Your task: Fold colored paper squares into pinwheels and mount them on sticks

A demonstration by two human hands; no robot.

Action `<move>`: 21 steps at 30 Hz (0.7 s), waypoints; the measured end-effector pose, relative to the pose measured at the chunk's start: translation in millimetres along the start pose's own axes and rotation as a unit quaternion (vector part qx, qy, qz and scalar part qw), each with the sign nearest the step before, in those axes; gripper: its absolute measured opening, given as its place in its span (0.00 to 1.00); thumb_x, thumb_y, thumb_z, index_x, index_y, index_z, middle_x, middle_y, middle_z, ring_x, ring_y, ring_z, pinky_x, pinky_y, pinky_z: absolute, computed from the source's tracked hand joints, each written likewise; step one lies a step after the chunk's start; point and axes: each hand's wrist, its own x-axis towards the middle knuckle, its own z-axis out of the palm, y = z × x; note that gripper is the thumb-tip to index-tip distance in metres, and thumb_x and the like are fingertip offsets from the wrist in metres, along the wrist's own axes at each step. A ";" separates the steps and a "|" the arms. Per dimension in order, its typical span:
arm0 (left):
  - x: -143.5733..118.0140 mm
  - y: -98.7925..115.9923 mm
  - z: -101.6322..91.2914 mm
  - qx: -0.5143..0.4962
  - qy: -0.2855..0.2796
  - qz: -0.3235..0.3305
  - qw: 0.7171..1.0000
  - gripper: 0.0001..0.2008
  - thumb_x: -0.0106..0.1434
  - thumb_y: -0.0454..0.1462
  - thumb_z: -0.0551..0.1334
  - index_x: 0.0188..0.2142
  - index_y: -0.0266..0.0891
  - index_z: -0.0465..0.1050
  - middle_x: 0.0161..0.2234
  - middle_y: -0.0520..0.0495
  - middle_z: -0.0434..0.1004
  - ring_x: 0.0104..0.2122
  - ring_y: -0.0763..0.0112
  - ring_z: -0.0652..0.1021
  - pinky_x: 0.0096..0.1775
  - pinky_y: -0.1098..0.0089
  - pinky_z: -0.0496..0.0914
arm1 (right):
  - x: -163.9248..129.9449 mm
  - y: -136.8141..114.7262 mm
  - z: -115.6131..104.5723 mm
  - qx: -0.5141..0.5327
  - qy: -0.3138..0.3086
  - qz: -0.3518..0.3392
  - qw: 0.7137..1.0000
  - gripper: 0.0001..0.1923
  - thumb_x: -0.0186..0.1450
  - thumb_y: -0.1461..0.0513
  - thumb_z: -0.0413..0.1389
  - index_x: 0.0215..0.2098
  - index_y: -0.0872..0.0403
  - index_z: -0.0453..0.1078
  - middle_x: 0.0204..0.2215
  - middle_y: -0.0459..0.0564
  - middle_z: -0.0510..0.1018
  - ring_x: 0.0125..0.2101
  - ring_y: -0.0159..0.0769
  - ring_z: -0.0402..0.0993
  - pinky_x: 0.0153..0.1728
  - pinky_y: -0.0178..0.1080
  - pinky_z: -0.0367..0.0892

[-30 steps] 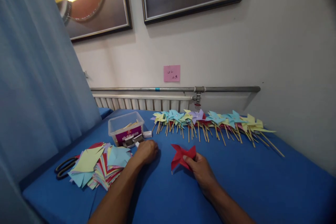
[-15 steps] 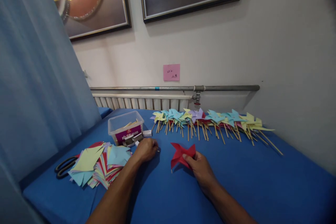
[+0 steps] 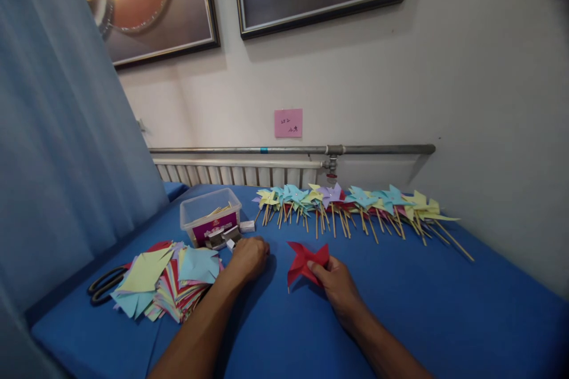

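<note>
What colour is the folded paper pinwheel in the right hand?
Red. The paper pinwheel held by the right hand shows clearly in the head view.

The right hand is pinching a red paper pinwheel against the blue table. The left hand is lying curled, knuckles up, just beside a clear tub and small boxes; whether it is holding anything is hidden. A stack of coloured papers is sitting to its left, with scissors beyond. Finished pinwheels on sticks are lining the wall side.
</note>
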 end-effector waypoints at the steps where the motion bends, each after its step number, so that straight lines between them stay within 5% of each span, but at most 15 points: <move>1: 0.0 0.1 0.1 0.005 -0.003 -0.001 1.000 0.16 0.67 0.34 0.53 0.43 0.38 0.81 0.44 0.37 0.81 0.45 0.58 0.80 0.45 0.65 0.71 | -0.3 -0.3 -0.1 0.001 -0.003 0.001 1.000 0.15 0.51 0.54 0.64 0.31 0.55 0.76 0.27 0.49 0.82 0.27 0.38 0.74 0.30 0.39 0.67; 21: 6.6 3.0 13.6 -0.009 0.041 -0.052 0.998 0.14 0.66 0.34 0.54 0.42 0.39 0.78 0.44 0.39 0.81 0.44 0.58 0.80 0.45 0.64 0.70 | 0.7 -2.4 1.2 -0.020 0.011 0.006 1.000 0.13 0.50 0.54 0.63 0.29 0.55 0.76 0.25 0.48 0.81 0.25 0.38 0.73 0.28 0.39 0.66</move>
